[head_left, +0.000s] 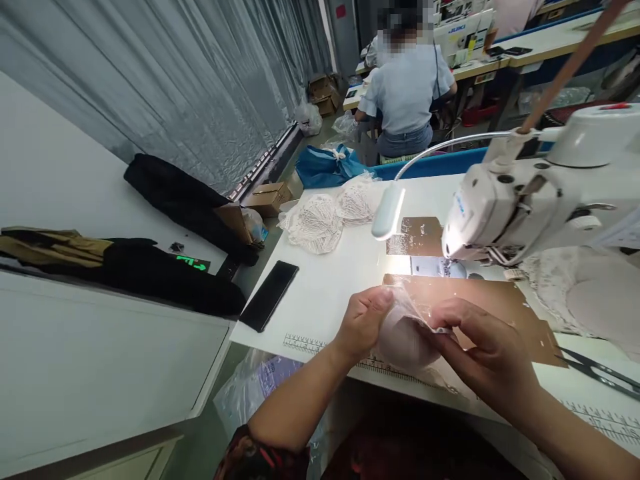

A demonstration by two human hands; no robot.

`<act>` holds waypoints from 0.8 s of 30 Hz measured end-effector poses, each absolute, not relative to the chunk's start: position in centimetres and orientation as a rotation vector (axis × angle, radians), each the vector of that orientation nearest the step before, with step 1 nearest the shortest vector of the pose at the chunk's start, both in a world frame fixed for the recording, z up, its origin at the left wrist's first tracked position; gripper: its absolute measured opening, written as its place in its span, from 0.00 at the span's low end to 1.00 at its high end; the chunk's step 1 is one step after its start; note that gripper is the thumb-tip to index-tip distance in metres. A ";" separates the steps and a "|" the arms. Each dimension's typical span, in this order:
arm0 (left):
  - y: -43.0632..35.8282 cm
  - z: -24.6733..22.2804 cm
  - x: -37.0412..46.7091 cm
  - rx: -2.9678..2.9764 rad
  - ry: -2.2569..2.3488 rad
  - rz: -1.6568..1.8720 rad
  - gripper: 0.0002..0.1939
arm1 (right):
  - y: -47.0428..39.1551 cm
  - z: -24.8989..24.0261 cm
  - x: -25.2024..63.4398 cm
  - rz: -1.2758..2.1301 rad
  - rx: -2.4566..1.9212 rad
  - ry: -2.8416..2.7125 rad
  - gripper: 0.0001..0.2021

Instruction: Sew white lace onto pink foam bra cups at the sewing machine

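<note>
A pale pink bra cup with a sheer edge is stretched between my two hands, just over the front of the white table. My left hand pinches its upper left edge between thumb and fingers. On the other side, my right hand grips the right edge with the fingertips close together. Behind the cup stands a white sewing machine, its needle area lit by a small lamp. Brown sheeting covers part of the tabletop under and beside my hands.
White lace bra cups lie at the table's far left. A black phone rests near the left edge. Black scissors and more lace pieces are at right. A person in a light blue shirt sits ahead, back turned.
</note>
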State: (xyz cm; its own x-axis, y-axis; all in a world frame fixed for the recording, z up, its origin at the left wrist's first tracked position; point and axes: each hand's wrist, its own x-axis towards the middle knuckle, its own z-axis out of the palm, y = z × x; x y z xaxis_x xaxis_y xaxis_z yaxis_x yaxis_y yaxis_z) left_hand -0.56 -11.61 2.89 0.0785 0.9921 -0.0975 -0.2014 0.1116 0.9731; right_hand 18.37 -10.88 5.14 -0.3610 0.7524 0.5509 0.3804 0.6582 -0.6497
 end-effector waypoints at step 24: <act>-11.4 4.3 -4.3 2.224 1.297 0.758 0.19 | -12.4 4.6 21.5 1.615 -0.988 -1.847 0.22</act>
State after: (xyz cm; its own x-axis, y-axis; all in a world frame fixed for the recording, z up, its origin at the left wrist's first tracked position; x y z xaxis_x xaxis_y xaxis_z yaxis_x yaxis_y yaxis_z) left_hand -4.25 -11.36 4.33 0.4056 0.8845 0.2305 0.6345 -0.4540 0.6255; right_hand 21.54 -12.37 4.60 -0.6171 0.7810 -0.0963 0.1994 0.0369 -0.9792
